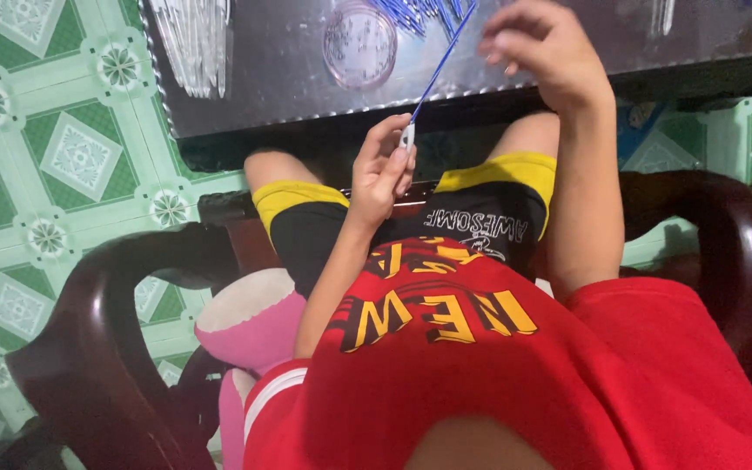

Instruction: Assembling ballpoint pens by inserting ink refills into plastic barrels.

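A person sits in a dark wooden chair (97, 348) and looks down at both hands over the lap. The left hand (382, 170) has its grip closed on the near, whitish end of a thin blue refill (437, 70), pinched between thumb and fingers. The refill slants up and to the right toward the right hand (543, 52), whose fingers curl near its far tip; whether they actually pinch the tip is hard to make out.

Just beyond the hands lies a dark, shiny bench (289, 78). On it, far left, is a bundle of clear tubes (193, 39), cut off by the top edge. A round clear lid (359, 43) sits near the middle, and a heap of blue refills (424, 13) lies just right of it, also cut off at the top.

A pink and white cushion (250, 326) rests beside the left thigh on the seat. Green patterned floor tiles (54, 148) fill the left side.
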